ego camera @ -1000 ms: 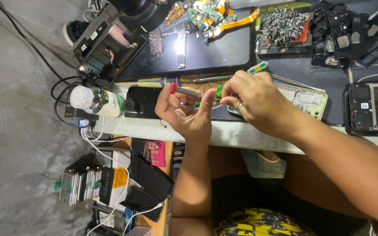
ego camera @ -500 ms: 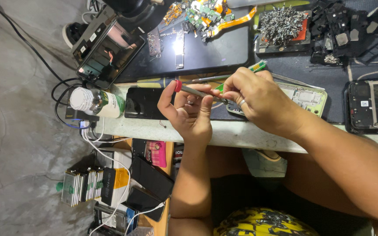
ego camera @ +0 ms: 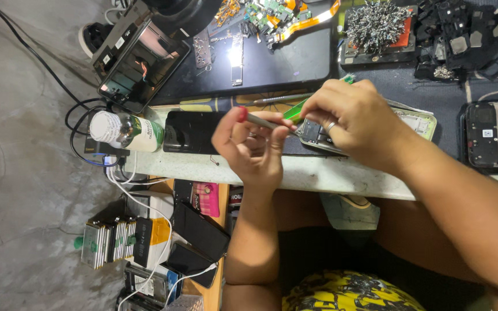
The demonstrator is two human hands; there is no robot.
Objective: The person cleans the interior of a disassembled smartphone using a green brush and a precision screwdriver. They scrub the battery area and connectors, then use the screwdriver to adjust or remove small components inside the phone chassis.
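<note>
Your left hand pinches a thin metal tool; its long axis runs across to your right hand, which grips the opened phone.

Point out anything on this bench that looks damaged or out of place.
The phone under the right hand lies opened, its insides bare. Loose circuit boards and a heap of screws sit behind it. A white-capped bottle lies on its side at the bench edge.
</note>
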